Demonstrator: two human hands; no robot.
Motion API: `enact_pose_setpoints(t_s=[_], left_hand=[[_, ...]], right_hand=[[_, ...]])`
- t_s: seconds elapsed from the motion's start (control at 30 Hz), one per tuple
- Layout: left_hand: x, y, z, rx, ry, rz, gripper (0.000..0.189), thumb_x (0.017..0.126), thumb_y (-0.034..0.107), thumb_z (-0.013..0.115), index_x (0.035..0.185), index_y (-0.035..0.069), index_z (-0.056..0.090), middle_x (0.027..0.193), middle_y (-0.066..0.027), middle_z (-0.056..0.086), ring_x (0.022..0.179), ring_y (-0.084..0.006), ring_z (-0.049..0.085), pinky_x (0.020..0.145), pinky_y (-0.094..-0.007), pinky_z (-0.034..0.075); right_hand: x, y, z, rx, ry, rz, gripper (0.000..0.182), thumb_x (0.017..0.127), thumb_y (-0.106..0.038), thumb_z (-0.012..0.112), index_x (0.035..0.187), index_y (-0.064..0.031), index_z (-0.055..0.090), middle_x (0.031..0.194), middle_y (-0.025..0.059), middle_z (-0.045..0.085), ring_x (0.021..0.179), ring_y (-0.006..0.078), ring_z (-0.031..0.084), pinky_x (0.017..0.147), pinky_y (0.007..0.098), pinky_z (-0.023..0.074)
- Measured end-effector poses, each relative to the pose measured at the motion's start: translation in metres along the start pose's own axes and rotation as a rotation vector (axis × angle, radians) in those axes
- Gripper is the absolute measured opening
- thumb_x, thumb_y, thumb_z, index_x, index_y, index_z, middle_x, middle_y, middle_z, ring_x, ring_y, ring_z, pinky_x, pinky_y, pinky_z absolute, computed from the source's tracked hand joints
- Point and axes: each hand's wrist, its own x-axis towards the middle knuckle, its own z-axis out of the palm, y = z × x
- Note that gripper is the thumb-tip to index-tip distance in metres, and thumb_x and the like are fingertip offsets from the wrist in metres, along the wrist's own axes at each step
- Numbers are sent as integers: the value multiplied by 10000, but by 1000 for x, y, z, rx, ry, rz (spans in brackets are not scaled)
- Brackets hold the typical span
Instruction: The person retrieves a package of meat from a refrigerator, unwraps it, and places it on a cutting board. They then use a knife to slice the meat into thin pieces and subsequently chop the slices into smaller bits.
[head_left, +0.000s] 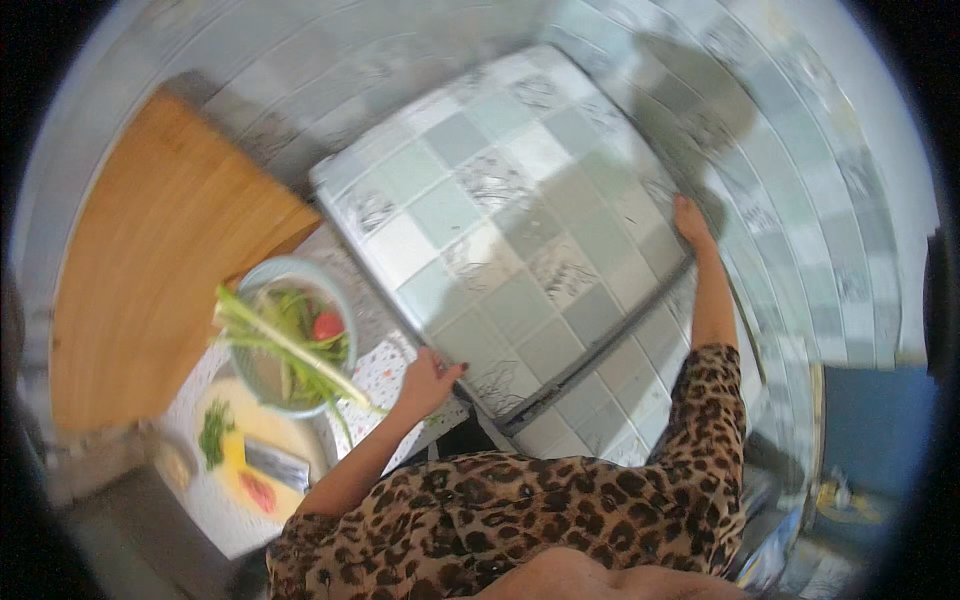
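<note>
A large square panel with a checkered tile pattern (517, 217) lies tilted in the view, its dark edge facing me. My left hand (431, 382) grips its left edge near the front corner, thumb on top. At its right edge, my right hand (690, 221) has its fingers around the rim. Left of the panel stands a light blue bowl (352, 315) holding green onions (300, 352), other greens and a red radish or tomato (328, 325). What lies beneath the panel is hidden.
A wooden board (165, 247) stands at the left. Below the bowl, a round cutting board (217, 405) bears dill (216, 433), a wide blade (276, 463) and a reddish piece of food (257, 491). Tiled walls (787, 187) rise behind and at the right.
</note>
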Motion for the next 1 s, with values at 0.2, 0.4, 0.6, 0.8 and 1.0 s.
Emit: enact_pose_setpoints(t_s=[0.2, 0.4, 0.6, 0.8, 1.0], left_hand=[[2, -26, 33, -75, 17, 12, 800, 869, 375, 693, 1315, -124, 256, 964, -291, 628, 622, -268, 670, 547, -367, 568], [-1, -2, 47, -132, -19, 2, 745, 865, 358, 686, 1189, -185, 293, 980, -406, 592, 925, -517, 629, 795, -499, 531], [-10, -2, 50, 23, 65, -74, 670, 852, 338, 711, 1160, -135, 350, 970, -330, 601, 869, -417, 653, 760, -449, 534], [-7, 13, 40, -95, 39, -47, 716, 825, 352, 733, 1183, -138, 354, 989, -340, 598, 918, -451, 641, 804, -473, 526], [-13, 12, 47, -91, 72, -97, 737, 825, 360, 738, 1197, -142, 347, 993, -347, 596, 922, -481, 631, 811, -504, 515]], right_hand=[[-15, -36, 32, -149, 180, 112, 677, 991, -533, 299, 1259, 44, 530, 1228, 305, 585, 1164, 481, 535, 974, 538, 404], [-17, -3, 11, -237, 257, 173, 651, 982, -526, 362, 1272, 34, 522, 1217, 288, 590, 1140, 478, 544, 970, 530, 415], [-17, -16, 26, -310, 169, 140, 706, 973, -577, 356, 1277, 42, 506, 1242, 294, 564, 1122, 486, 548, 976, 544, 409], [31, 6, -10, -131, 4, 334, 821, 966, -638, 268, 1330, 67, 481, 1292, 306, 549, 1195, 493, 506, 1030, 533, 370], [19, -24, 13, -184, 131, 226, 789, 973, -599, 250, 1384, 47, 441, 1337, 315, 515, 1246, 490, 473, 1051, 522, 363]])
